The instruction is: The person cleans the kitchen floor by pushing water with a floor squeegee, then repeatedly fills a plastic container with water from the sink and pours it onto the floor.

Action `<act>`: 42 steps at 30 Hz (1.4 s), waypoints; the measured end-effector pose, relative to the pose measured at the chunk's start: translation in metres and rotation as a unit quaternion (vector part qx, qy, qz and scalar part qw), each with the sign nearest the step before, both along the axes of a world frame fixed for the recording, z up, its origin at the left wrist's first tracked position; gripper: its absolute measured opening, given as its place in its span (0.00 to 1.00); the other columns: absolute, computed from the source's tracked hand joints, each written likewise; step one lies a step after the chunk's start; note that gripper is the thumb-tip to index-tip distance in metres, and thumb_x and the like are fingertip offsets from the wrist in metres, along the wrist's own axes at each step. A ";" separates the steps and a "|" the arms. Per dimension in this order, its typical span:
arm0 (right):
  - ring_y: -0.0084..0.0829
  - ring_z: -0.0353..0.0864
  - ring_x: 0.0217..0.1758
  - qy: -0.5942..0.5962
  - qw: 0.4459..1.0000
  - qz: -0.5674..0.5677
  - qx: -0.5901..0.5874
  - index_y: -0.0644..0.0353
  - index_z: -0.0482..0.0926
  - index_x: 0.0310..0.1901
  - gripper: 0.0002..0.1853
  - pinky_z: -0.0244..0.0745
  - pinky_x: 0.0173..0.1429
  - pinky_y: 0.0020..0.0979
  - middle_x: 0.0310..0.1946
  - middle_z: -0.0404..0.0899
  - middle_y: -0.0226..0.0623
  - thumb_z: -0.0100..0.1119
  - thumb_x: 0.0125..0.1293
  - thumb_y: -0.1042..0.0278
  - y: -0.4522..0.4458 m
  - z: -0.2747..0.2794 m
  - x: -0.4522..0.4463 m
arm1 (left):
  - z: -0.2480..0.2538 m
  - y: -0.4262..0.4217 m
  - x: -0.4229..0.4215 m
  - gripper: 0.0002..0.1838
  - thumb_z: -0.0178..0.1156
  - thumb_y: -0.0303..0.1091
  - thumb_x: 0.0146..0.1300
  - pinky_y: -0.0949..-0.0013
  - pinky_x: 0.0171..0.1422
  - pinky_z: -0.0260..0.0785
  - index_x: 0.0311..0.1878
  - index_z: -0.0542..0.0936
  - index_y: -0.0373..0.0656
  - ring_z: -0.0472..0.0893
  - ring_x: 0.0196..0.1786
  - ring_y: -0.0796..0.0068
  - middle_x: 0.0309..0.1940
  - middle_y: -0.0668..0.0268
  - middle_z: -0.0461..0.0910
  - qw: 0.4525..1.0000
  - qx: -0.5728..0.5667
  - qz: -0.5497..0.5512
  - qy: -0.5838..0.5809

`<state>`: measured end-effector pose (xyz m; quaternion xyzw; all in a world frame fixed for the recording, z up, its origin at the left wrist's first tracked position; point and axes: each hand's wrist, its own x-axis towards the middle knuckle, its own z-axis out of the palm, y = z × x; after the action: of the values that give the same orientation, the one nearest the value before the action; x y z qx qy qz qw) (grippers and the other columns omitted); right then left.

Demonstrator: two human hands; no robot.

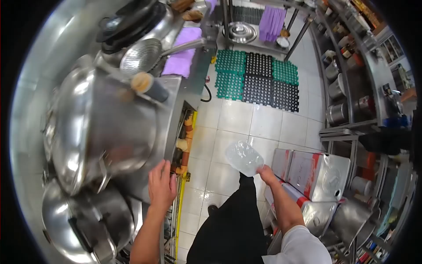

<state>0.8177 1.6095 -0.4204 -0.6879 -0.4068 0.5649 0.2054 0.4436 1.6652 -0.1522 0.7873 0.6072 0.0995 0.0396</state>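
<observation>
My right hand (266,174) grips the edge of a clear plastic container (243,157), shallow and rounded, held out over the floor in front of my leg. Its near edge lies in my fingers, and light glints off its surface. My left hand (161,185) is open with fingers stretched, over the edge of the steel counter (172,99); I cannot tell whether it touches the metal. Closest to that hand is a large steel stockpot (121,127) with a side handle. Below the pot sits a steel pan (88,220).
A skimmer (143,56) and a purple cloth (182,53) lie at the counter's far end, near a dark cup (149,87). Metal tins (318,176) are stacked on my right below shelves. Green and black mats (257,81) cover part of the tiled floor (224,145) ahead.
</observation>
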 end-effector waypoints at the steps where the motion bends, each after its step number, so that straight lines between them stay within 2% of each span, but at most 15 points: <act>1: 0.34 0.78 0.36 0.007 1.000 -0.002 -0.017 0.69 0.79 0.35 0.15 0.71 0.46 0.32 0.31 0.81 0.43 0.53 0.52 0.65 0.017 -0.009 0.010 | -0.013 0.022 0.010 0.24 0.59 0.28 0.55 0.57 0.55 0.64 0.57 0.70 0.38 0.70 0.52 0.51 0.54 0.54 0.69 1.000 -0.017 -0.002 0.007; 5: 0.35 0.79 0.38 0.002 0.999 -0.007 -0.047 0.69 0.79 0.37 0.16 0.71 0.48 0.34 0.33 0.81 0.44 0.52 0.52 0.65 0.087 -0.071 0.049 | -0.053 0.083 0.031 0.25 0.59 0.26 0.54 0.55 0.58 0.61 0.57 0.70 0.37 0.68 0.54 0.49 0.59 0.51 0.65 0.999 -0.013 0.018 0.039; 7: 0.39 0.79 0.40 -0.039 0.996 0.071 -0.026 0.70 0.78 0.38 0.17 0.70 0.49 0.35 0.34 0.81 0.47 0.52 0.52 0.66 0.113 -0.149 0.075 | -0.062 0.097 0.033 0.25 0.59 0.26 0.54 0.55 0.59 0.60 0.57 0.70 0.37 0.68 0.55 0.49 0.60 0.49 0.64 0.998 -0.007 0.015 0.066; 9: 0.44 0.78 0.42 -0.043 0.997 0.059 -0.030 0.71 0.78 0.38 0.17 0.70 0.51 0.36 0.36 0.80 0.52 0.51 0.51 0.65 0.160 -0.135 0.081 | -0.062 0.106 0.036 0.23 0.59 0.25 0.53 0.55 0.60 0.59 0.55 0.72 0.39 0.67 0.57 0.50 0.61 0.49 0.63 0.996 -0.005 0.022 0.082; 12: 0.49 0.77 0.44 0.003 0.999 0.035 -0.027 0.71 0.78 0.37 0.19 0.69 0.52 0.38 0.37 0.78 0.57 0.51 0.51 0.62 0.204 -0.209 0.099 | -0.060 0.116 0.031 0.22 0.58 0.22 0.49 0.54 0.61 0.58 0.51 0.77 0.43 0.67 0.59 0.52 0.59 0.50 0.66 0.985 0.021 -0.008 0.168; 15: 0.54 0.74 0.49 -0.091 0.984 0.151 -0.026 0.71 0.77 0.38 0.21 0.67 0.56 0.41 0.43 0.76 0.59 0.49 0.53 0.59 0.259 -0.280 0.113 | -0.064 0.120 0.019 0.19 0.60 0.22 0.45 0.57 0.60 0.59 0.44 0.80 0.43 0.67 0.58 0.53 0.58 0.51 0.67 0.978 0.021 -0.032 0.205; 16: 0.56 0.74 0.46 -0.139 0.976 0.169 -0.009 0.69 0.78 0.34 0.18 0.68 0.54 0.44 0.38 0.77 0.59 0.49 0.55 0.60 0.277 -0.288 0.109 | -0.068 0.119 0.015 0.17 0.61 0.23 0.43 0.58 0.60 0.58 0.41 0.81 0.43 0.66 0.57 0.54 0.56 0.52 0.68 0.977 0.035 -0.037 0.206; 17: 0.55 0.75 0.40 -0.204 0.933 0.278 0.105 0.66 0.78 0.30 0.14 0.69 0.49 0.47 0.33 0.77 0.58 0.47 0.57 0.64 0.293 -0.302 0.106 | -0.068 0.119 0.016 0.17 0.61 0.23 0.43 0.58 0.60 0.58 0.41 0.81 0.43 0.66 0.57 0.54 0.56 0.52 0.68 0.976 0.028 -0.032 0.213; 20: 0.47 0.77 0.41 -0.284 0.839 0.443 0.140 0.65 0.79 0.31 0.14 0.72 0.44 0.44 0.35 0.77 0.54 0.45 0.57 0.65 0.351 -0.308 0.081 | -0.064 0.119 0.017 0.18 0.62 0.30 0.40 0.57 0.62 0.53 0.40 0.82 0.46 0.61 0.58 0.54 0.56 0.56 0.68 0.973 -0.015 -0.025 0.229; 24: 0.44 0.76 0.44 -0.298 0.870 0.387 0.059 0.65 0.79 0.36 0.15 0.72 0.47 0.45 0.39 0.78 0.51 0.47 0.56 0.63 0.395 -0.315 0.011 | -0.064 0.117 0.014 0.18 0.61 0.33 0.40 0.56 0.63 0.49 0.40 0.82 0.45 0.58 0.60 0.54 0.54 0.58 0.68 0.966 -0.032 -0.023 0.256; 26: 0.42 0.74 0.51 -0.356 0.874 0.330 0.013 0.64 0.78 0.43 0.18 0.67 0.54 0.52 0.45 0.77 0.45 0.48 0.56 0.62 0.403 -0.312 -0.029 | -0.064 0.117 0.015 0.18 0.61 0.33 0.40 0.56 0.63 0.49 0.39 0.82 0.46 0.58 0.59 0.54 0.54 0.58 0.68 0.966 -0.033 -0.019 0.255; 30: 0.40 0.70 0.56 -0.355 0.844 0.401 -0.023 0.62 0.77 0.47 0.19 0.62 0.58 0.57 0.49 0.76 0.41 0.48 0.57 0.62 0.405 -0.289 -0.088 | -0.064 0.121 0.018 0.17 0.63 0.36 0.39 0.57 0.62 0.50 0.38 0.82 0.47 0.59 0.58 0.56 0.53 0.60 0.68 0.967 -0.031 -0.016 0.252; 37: 0.40 0.68 0.58 -0.278 0.854 0.439 -0.033 0.61 0.78 0.47 0.18 0.64 0.59 0.52 0.52 0.74 0.41 0.49 0.57 0.62 0.363 -0.287 -0.121 | -0.062 0.122 0.020 0.17 0.63 0.38 0.40 0.59 0.62 0.50 0.37 0.83 0.47 0.59 0.58 0.57 0.52 0.60 0.69 0.964 -0.045 -0.013 0.260; 39: 0.45 0.69 0.57 -0.204 0.866 0.456 -0.030 0.66 0.78 0.43 0.17 0.68 0.58 0.41 0.50 0.74 0.47 0.47 0.55 0.66 0.349 -0.294 -0.116 | -0.063 0.121 0.021 0.17 0.63 0.37 0.40 0.59 0.63 0.50 0.37 0.83 0.47 0.58 0.58 0.56 0.53 0.60 0.68 0.965 -0.043 -0.012 0.259; 42: 0.43 0.68 0.59 -0.162 0.843 0.513 -0.031 0.66 0.77 0.46 0.19 0.68 0.59 0.40 0.53 0.73 0.46 0.47 0.57 0.64 0.319 -0.338 -0.107 | -0.063 0.124 0.023 0.17 0.64 0.36 0.39 0.58 0.64 0.49 0.38 0.83 0.47 0.58 0.59 0.55 0.54 0.60 0.67 0.967 -0.045 -0.013 0.250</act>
<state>0.7103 1.9287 -0.7587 -0.4690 -0.7112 0.4824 -0.2036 0.4664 1.7889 -0.2152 0.7926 0.5912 -0.1285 -0.0764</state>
